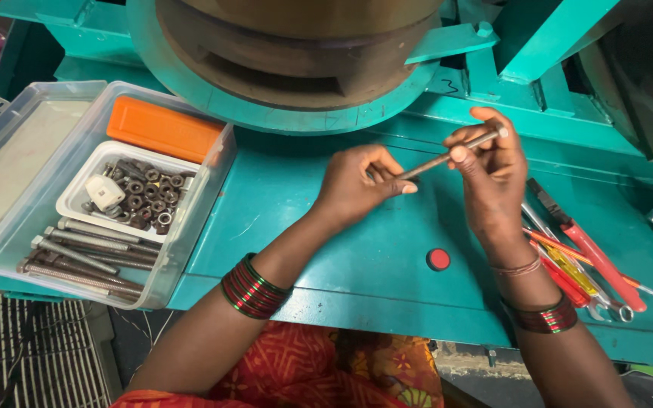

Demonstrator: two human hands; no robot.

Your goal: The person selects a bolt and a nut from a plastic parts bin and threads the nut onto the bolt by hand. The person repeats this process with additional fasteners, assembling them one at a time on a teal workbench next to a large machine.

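1. Teal surface [357, 257] under both hands, carrying everything.
2. Clear bin [205, 189] left of left hand [353, 185], keeping spare bolts and nuts [145, 198] within reach.
3. Tools [591, 261] just beside right wrist.
4. Bolt [436, 160] spanning both hands: left pinched on lower end, right hand [493, 170] clamped near head, steadying it.

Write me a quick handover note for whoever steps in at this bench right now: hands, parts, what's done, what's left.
Left hand: pinches the lower end of a long bolt.
Right hand: fingers grip its upper end, above the teal machine table.
Parts: more long bolts lie in the clear plastic bin; nuts sit in its white tray.
Done: one bolt is out and in hand.
Left: whether a nut is on it cannot be told.
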